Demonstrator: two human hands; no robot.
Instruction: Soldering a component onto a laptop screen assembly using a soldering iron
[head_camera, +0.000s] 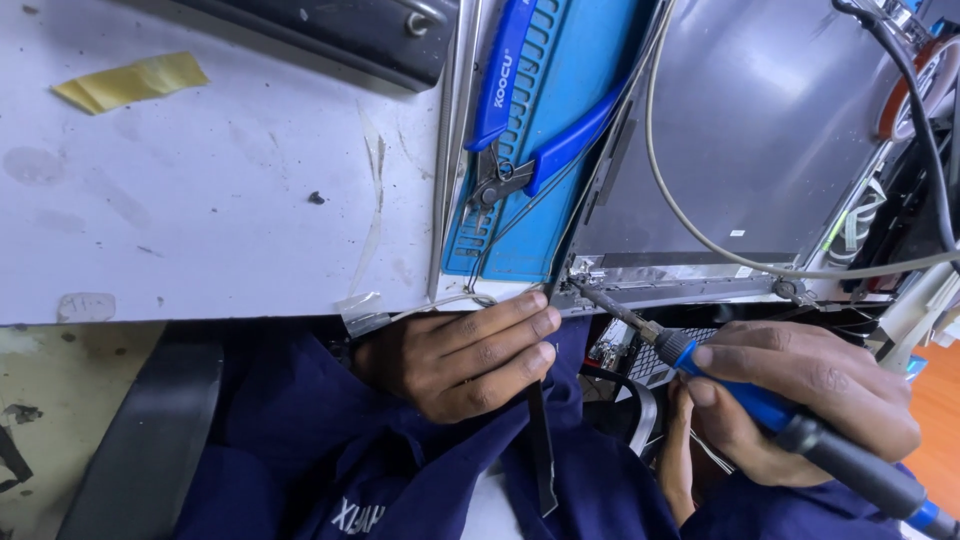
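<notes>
My right hand (800, 405) grips a blue and black soldering iron (770, 412). Its metal tip (590, 295) touches the lower left corner of a grey laptop lid panel (730, 130). My left hand (465, 355) sits at the bench edge with fingers curled, pinching a thin white wire (450, 302) and steadying a narrow dark strip (542, 440) that hangs down from the panel's corner. The hinge area (590, 275) lies just above both hands.
Blue-handled cutters (520, 150) lie on a blue ribbed mat (540, 120). A beige cable (700, 225) loops over the panel. Yellow tape (130, 80) sticks to the white bench (200, 200). Black cables (920, 120) and a tape roll (925, 85) crowd the right side.
</notes>
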